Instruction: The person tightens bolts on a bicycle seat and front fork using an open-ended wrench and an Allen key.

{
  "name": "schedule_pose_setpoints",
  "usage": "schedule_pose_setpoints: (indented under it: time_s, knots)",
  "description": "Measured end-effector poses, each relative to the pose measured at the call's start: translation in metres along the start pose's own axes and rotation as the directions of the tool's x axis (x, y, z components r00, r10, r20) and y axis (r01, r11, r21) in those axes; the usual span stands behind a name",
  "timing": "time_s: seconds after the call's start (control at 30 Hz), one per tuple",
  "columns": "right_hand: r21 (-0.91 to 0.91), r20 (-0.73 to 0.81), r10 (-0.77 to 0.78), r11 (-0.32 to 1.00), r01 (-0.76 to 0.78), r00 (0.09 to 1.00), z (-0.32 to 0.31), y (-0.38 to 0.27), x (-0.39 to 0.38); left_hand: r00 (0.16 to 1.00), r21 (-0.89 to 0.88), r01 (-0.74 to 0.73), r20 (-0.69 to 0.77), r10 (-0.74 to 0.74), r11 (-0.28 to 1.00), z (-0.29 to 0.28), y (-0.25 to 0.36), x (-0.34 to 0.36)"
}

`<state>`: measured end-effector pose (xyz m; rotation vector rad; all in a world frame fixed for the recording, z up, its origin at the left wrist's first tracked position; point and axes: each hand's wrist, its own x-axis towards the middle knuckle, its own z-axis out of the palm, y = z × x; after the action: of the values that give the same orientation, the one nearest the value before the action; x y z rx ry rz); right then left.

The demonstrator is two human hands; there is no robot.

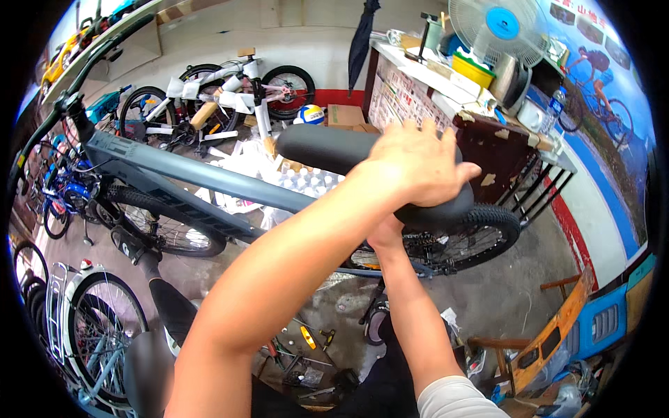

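A grey-blue bicycle frame [202, 171] stretches across the view, its handlebar at the far left and its black saddle [317, 145] at centre right. My left hand [418, 164] lies palm down on the wide rear of the saddle, fingers stretched out and thumb pointing right. Under the saddle is my right hand [385, 233], near the seat post area. The saddle and my left arm cover its fingers, so what it touches is hidden. Behind and to the right of it is the knobby rear wheel [498, 233].
Loose hand tools, including a yellow-handled one [307, 337], lie on the floor below. A part-wrapped white bicycle [254, 90] stands by the back wall near bottled water [306, 182]. A cluttered counter [418, 83] is at the right; a silver bicycle wheel [104, 334] stands lower left.
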<state>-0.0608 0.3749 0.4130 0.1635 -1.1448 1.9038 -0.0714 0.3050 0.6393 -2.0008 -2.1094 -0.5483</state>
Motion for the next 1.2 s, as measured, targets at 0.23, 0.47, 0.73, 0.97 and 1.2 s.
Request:
schedule_pose_setpoints:
  time_s: [0.23, 0.47, 0.73, 0.97, 1.2]
  knots:
    - [-0.025, -0.147, -0.089, 0.996, 0.086, 0.985, 0.015, -0.011, 0.007, 0.994, -0.032, 0.086, 0.072, -0.083, 0.996, -0.019, -0.015, -0.010]
    - [-0.255, -0.049, -0.127, 0.961, 0.110, 0.991, 0.037, -0.028, 0.011, 0.967, 0.186, 0.131, -0.238, -0.084, 0.974, -0.026, -0.098, -0.067]
    - [-0.278, -0.002, -0.134, 0.952, 0.128, 0.991, 0.032, -0.022, 0.008, 0.880, 0.063, 0.461, -0.158, -0.448, 0.885, -0.072, -0.170, -0.093]
    - [-0.267, 0.022, -0.151, 0.952, 0.151, 0.988, 0.033, -0.033, 0.009, 0.964, 0.368, 0.014, -0.253, 0.086, 0.930, -0.167, -0.072, 0.003]
    - [-0.285, 0.070, -0.088, 0.953, 0.105, 0.994, 0.007, -0.009, 0.015, 0.814, 0.757, -0.012, -0.372, 0.446, 0.654, -0.143, -0.113, 0.002]
